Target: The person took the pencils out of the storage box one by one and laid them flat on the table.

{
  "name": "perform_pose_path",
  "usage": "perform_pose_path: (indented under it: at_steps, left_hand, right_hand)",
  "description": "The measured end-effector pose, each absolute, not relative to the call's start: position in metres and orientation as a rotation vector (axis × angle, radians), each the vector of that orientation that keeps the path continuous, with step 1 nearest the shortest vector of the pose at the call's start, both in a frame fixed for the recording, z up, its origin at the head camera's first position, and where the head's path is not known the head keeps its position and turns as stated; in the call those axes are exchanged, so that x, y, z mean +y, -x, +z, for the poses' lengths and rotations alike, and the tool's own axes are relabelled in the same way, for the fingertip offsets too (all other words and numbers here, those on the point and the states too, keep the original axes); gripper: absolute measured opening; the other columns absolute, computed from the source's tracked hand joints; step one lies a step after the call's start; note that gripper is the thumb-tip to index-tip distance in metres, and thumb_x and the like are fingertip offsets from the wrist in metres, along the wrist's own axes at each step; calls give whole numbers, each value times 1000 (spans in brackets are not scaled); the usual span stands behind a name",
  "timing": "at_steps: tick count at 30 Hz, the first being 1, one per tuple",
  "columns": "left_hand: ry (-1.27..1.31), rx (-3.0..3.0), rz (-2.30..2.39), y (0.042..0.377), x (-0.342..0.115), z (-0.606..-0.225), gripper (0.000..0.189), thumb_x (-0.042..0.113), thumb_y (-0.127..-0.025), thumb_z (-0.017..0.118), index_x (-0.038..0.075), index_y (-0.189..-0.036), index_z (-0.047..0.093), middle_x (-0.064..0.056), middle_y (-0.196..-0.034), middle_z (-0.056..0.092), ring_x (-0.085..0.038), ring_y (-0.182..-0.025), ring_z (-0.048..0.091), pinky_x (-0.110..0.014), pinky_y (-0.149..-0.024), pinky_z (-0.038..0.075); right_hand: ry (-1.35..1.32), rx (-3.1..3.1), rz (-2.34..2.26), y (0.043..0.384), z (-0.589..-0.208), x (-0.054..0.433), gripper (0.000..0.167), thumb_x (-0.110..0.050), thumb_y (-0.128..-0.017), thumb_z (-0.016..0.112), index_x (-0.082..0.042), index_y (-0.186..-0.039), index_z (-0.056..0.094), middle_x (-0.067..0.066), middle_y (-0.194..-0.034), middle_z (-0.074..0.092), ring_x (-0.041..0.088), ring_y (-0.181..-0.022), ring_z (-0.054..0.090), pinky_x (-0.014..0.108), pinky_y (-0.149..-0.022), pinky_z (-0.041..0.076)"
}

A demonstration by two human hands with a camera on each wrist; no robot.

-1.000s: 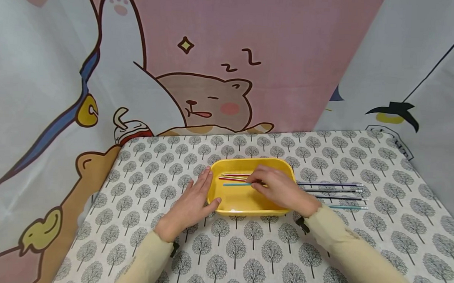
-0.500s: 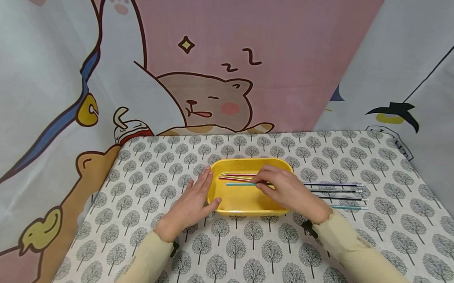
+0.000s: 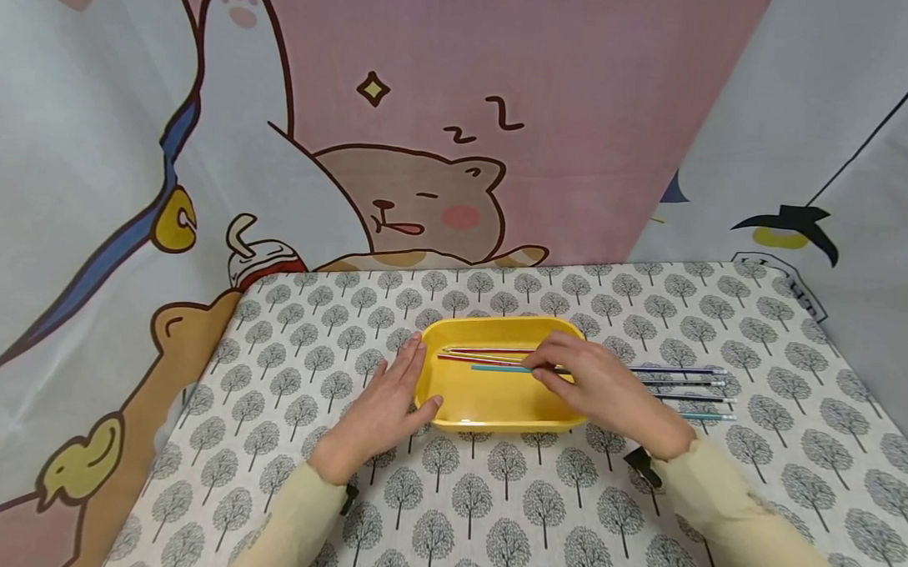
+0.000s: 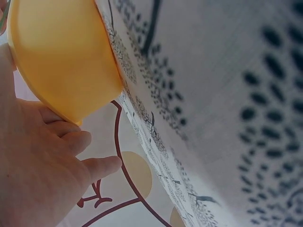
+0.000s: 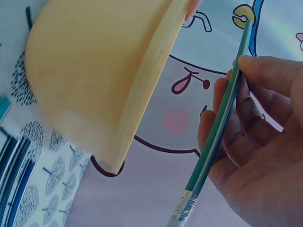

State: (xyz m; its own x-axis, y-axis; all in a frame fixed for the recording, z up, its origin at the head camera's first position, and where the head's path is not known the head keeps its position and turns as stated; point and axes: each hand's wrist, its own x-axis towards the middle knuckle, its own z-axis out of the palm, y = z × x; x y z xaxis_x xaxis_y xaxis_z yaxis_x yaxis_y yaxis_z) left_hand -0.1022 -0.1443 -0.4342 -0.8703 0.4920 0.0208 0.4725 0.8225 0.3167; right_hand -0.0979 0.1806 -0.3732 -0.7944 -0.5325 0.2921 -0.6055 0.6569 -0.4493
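A yellow plastic basin stands in the middle of the table in the head view. Against its left end rests my left hand, fingers extended along the rim; the left wrist view shows this hand beside the basin's outer wall. My right hand pinches a teal pencil between thumb and fingers, over the basin's right part. From the right wrist, the pencil looks green, with a metal ferrule and pale eraser. Several red and yellow pencils lie inside the basin, partly hidden by the right hand.
Right of the basin, several dark blue, black and teal pencils lie side by side on the table, eraser ends to the right. A tree-patterned cloth covers the table. Behind rises a cartoon-printed curtain.
My right hand has moved right with the teal pencil, drawing it toward the basin's right end and uncovering more of the red and yellow pencils. The left hand has stayed put.
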Motion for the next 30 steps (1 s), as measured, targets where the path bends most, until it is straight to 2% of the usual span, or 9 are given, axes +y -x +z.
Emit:
perform_pose_path:
  at_steps: [6,15,22,30]
  left_hand:
    - [-779,2933,480,102,-144,-433,86,58,-106,42,0,-163,11,-13,-173,3,-23,-158,3,-58,-124,20]
    - [-791,2946,513,102,-144,-435,84,51,-106,49,-1,-163,12,-17,-172,9,-25,-158,5,-59,-123,21]
    - [-792,2940,509,101,-145,-434,85,55,-106,43,-1,-163,12,-17,-172,8,-26,-158,7,-59,-123,21]
    - [-789,2934,508,101,-144,-433,86,55,-106,44,-1,-163,11,-16,-173,6,-25,-158,5,-59,-124,21]
  right_hand:
    - [-931,-2736,797,95,-371,194,19,-5,-95,73,-14,-112,78,-6,-107,70,9,-90,63,36,-75,55]
    - [-888,-2695,775,88,-370,217,21,-1,-92,75,-14,-108,79,-7,-107,70,6,-89,61,33,-74,57]
    - [-866,-2684,788,81,-370,234,28,1,-90,77,-18,-111,79,-11,-107,68,4,-88,61,30,-71,57]
    - [-825,-2689,751,74,-375,253,30,2,-86,80,-16,-111,80,-10,-106,70,4,-87,61,30,-70,58]
